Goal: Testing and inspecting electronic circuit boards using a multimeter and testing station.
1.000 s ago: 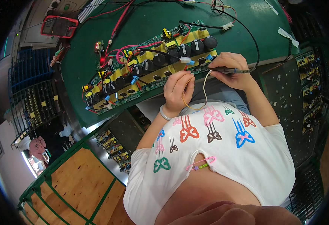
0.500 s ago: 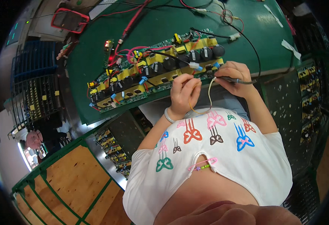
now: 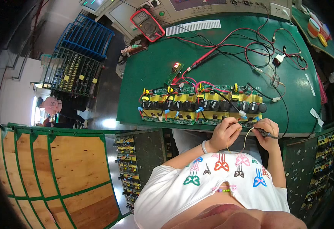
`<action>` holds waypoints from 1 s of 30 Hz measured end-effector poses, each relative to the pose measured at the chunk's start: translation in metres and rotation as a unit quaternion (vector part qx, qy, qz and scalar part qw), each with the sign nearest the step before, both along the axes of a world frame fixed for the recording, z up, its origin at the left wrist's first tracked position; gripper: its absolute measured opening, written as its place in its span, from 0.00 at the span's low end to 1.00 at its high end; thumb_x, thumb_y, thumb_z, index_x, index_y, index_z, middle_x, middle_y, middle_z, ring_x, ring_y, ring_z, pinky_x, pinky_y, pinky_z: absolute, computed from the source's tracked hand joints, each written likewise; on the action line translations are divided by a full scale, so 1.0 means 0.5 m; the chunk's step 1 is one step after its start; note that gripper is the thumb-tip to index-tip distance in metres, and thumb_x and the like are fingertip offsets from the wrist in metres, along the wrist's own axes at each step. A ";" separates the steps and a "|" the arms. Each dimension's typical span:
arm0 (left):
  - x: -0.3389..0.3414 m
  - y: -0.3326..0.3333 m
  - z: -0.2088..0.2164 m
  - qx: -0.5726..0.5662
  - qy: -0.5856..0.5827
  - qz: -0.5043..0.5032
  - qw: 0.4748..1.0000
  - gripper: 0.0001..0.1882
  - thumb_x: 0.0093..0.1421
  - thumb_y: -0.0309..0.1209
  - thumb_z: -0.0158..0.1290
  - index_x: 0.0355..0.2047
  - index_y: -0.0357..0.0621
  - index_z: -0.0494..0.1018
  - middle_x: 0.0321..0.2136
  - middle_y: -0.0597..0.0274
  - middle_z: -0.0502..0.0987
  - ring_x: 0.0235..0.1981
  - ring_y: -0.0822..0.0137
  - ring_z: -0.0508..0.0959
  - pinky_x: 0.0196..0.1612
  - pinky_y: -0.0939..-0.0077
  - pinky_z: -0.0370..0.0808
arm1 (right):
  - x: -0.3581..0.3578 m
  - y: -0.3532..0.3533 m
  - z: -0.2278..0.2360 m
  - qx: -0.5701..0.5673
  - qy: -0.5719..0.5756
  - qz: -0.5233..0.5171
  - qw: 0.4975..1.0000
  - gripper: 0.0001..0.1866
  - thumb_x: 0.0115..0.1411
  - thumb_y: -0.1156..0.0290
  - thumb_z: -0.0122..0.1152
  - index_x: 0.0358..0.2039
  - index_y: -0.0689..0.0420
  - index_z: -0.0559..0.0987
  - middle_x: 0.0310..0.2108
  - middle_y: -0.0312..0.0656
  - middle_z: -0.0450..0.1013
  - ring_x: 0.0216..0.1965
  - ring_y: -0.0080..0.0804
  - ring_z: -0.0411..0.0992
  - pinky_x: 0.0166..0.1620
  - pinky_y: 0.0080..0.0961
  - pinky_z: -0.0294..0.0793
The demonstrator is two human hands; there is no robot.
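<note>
Both my hands are at the front edge of the green bench, by the right end of a long circuit board (image 3: 182,116) with black round capacitors and yellow-taped parts. My left hand (image 3: 225,135) is closed, pinching a thin yellow wire (image 3: 228,145). My right hand (image 3: 267,133) is closed round a dark probe (image 3: 265,133) with a ribbed black cord. A pale wire (image 3: 245,142) loops down between the two hands; its ends are hidden by the fingers. Next to my left hand, a white connector (image 3: 242,113) on a black lead lies over the board.
A small board (image 3: 174,73) with a lit red display stands behind the long one. Farther back are a red-framed multimeter (image 3: 148,24), a white strip (image 3: 193,27) and tangled red and black leads (image 3: 251,49). Racks of boards (image 3: 128,171) flank the bench. A person in pink (image 3: 52,106) is far left.
The view has turned and shifted, so the bench looks level and more of its back shows. My hands keep their holds near the board's right end.
</note>
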State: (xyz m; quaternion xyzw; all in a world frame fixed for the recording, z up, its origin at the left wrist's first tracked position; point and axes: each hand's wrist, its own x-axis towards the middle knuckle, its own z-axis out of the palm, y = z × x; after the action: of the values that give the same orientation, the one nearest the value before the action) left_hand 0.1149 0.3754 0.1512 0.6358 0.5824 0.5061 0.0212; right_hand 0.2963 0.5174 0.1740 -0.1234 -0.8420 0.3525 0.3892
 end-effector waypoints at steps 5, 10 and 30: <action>0.001 0.002 0.004 0.006 0.002 0.000 1.000 0.11 0.58 0.22 0.63 0.41 0.38 0.76 0.42 0.53 0.72 0.32 0.58 0.78 0.34 0.68 0.77 | 0.001 -0.001 0.007 0.001 -0.006 -0.002 1.000 0.11 0.49 0.80 0.73 0.32 0.58 0.79 0.28 0.43 0.77 0.27 0.41 0.76 0.31 0.32 0.74; -0.001 0.003 0.010 0.006 0.002 0.000 1.000 0.10 0.58 0.21 0.63 0.41 0.38 0.78 0.42 0.53 0.72 0.32 0.60 0.77 0.34 0.71 0.76 | 0.029 -0.002 0.023 -0.039 0.025 -0.028 0.999 0.11 0.49 0.81 0.73 0.32 0.60 0.79 0.27 0.44 0.76 0.28 0.42 0.75 0.31 0.32 0.73; -0.001 0.005 0.004 -0.018 0.007 -0.002 1.000 0.10 0.57 0.18 0.63 0.39 0.35 0.78 0.43 0.54 0.70 0.37 0.61 0.76 0.37 0.74 0.78 | 0.066 0.018 -0.004 -0.104 0.007 -0.015 0.994 0.09 0.53 0.81 0.71 0.34 0.63 0.80 0.29 0.45 0.76 0.32 0.39 0.76 0.35 0.30 0.73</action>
State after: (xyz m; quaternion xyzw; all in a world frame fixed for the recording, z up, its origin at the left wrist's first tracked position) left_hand 0.1145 0.3777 0.1532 0.6400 0.5904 0.4908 0.0294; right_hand 0.3294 0.5264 0.1718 -0.1732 -0.7962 0.4332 0.3854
